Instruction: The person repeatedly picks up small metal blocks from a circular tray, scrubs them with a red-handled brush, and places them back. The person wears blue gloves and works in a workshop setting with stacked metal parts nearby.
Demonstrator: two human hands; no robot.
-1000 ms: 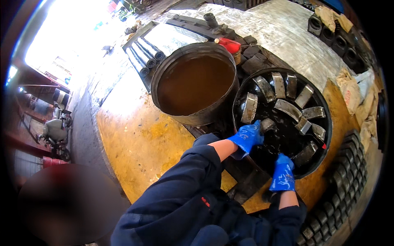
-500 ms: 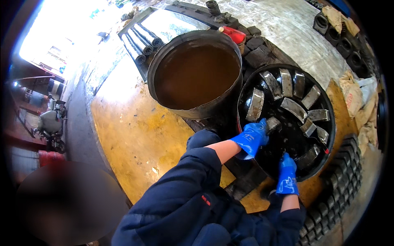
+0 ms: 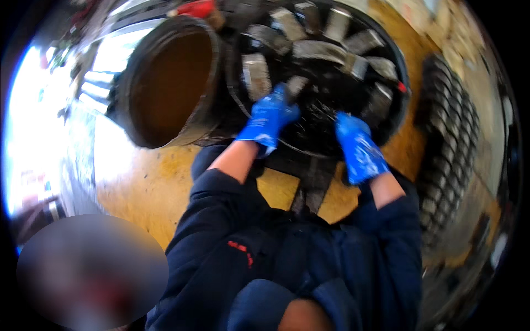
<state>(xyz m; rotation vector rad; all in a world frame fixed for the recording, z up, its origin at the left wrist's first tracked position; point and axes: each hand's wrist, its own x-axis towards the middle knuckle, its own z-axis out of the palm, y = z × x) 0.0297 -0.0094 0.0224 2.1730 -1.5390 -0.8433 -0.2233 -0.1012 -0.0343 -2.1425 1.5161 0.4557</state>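
Observation:
My left hand (image 3: 270,118), in a blue rubber glove, is closed on a short curved metal block (image 3: 297,86) over the dark liquid of a round black tub (image 3: 406,105). On the tub's right side my right hand (image 3: 358,142), gloved the same way, has its fingers drawn together at the liquid; what they hold, if anything, is hidden. The liquid ripples near its fingertips. Several other curved metal blocks stand or lie around the inside, among them an upright one (image 3: 256,76) beside my left hand and a long one (image 3: 319,51) farther back.
Left of the tub stands a large metal drum (image 3: 130,110) of brown liquid. A red object (image 3: 196,8) lies behind it. Rows of dark stacked blocks (image 3: 450,138) stand at the right. Yellow flooring (image 3: 149,190) spreads below the drum. A small red thing (image 3: 402,86) sits at the tub's right rim.
The view has swung, so tub and drum appear farther up and left. My left hand keeps the metal block. My right hand stays low at the liquid, which now ripples more.

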